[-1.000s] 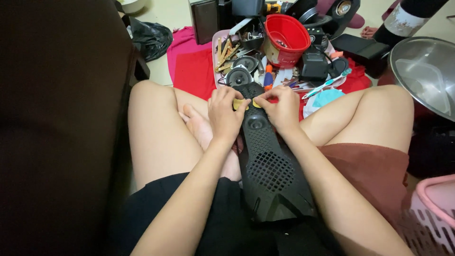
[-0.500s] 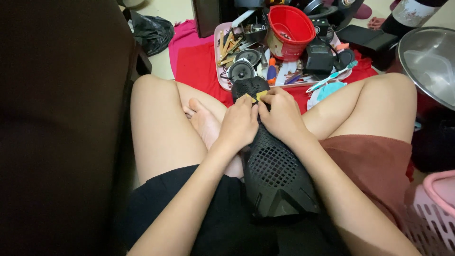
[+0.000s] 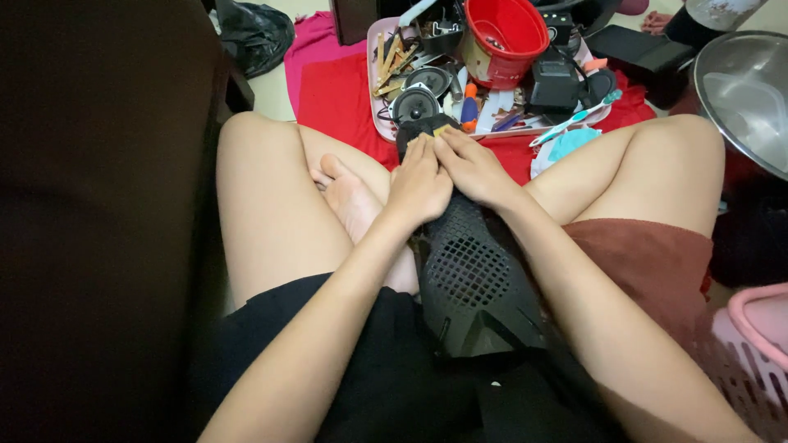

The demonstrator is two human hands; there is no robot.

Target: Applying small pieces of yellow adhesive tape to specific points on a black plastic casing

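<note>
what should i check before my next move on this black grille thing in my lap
1. Both hands on the piece: ok, left hand and right hand press side by side on the far end of the black perforated casing.
2. Casing supported: ok, it lies along the lap between the crossed legs.
3. Small yellow bit at the fingertips: cannot tell what it is or if it is gripped.
4. Tools within reach: ok, pink tray of parts and red bucket sit just past the hands.
5. Bare foot near the casing: not ok, it rests right beside the left hand.
</note>
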